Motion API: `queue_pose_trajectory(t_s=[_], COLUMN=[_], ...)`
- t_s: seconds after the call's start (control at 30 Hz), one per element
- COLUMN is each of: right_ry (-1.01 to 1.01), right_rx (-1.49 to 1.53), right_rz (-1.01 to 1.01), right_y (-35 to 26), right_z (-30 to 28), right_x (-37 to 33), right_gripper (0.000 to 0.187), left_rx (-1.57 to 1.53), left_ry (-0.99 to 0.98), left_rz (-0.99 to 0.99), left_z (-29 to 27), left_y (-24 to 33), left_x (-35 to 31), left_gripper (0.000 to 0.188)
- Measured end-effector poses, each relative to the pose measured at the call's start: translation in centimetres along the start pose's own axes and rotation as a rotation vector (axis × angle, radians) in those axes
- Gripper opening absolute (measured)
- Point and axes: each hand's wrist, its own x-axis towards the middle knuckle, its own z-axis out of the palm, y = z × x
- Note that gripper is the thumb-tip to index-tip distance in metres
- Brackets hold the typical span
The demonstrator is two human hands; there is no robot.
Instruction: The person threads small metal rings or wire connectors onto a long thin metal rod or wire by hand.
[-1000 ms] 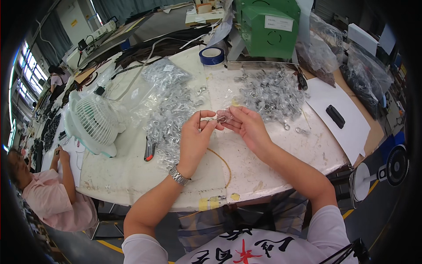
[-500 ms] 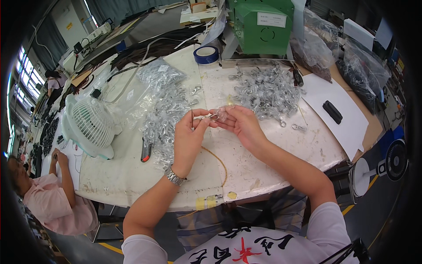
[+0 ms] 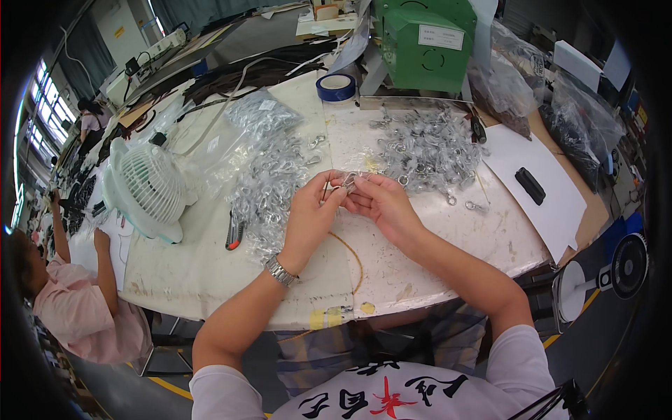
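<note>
Above the middle of the table, my left hand [image 3: 313, 215] and my right hand [image 3: 389, 212] meet at the fingertips. Both pinch a small silver metal snap hook [image 3: 349, 181], partly in clear plastic wrap and partly covered by the fingers. Beside my left hand spreads a pile of plastic-wrapped metal hooks [image 3: 260, 189]. A second pile of similar hooks [image 3: 434, 150] lies beyond my right hand, with a few loose ones at its near edge. A thin brown cord [image 3: 359, 260] curves over the tabletop below my hands.
A utility knife [image 3: 234, 231] and a pale green fan [image 3: 143, 187] stand at left, near a clear bag of hooks [image 3: 262, 113]. Blue tape [image 3: 336, 87] sits by a green machine [image 3: 427, 49]. White paper [image 3: 563, 210] bears a black object [image 3: 530, 184]. A person [image 3: 91, 301] sits at left.
My hands have drawn closer together, and the hook has turned upright between the fingertips. The person at left has raised one arm. The whole view has shifted slightly.
</note>
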Motion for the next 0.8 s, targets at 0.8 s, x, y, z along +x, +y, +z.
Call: queue_pose_trajectory(t_s=[0.8], right_ry=[-0.403], right_rx=[-0.058], right_rz=[0.324], right_y=[-0.9], right_z=[-1.5], right_x=[1.5], right_gripper=[0.027], left_rx=[-0.329], left_ry=[-0.161], left_rz=[-0.266], left_z=[-3.2], left_y=[0.4], left_x=[1.2], left_gripper=[0.014])
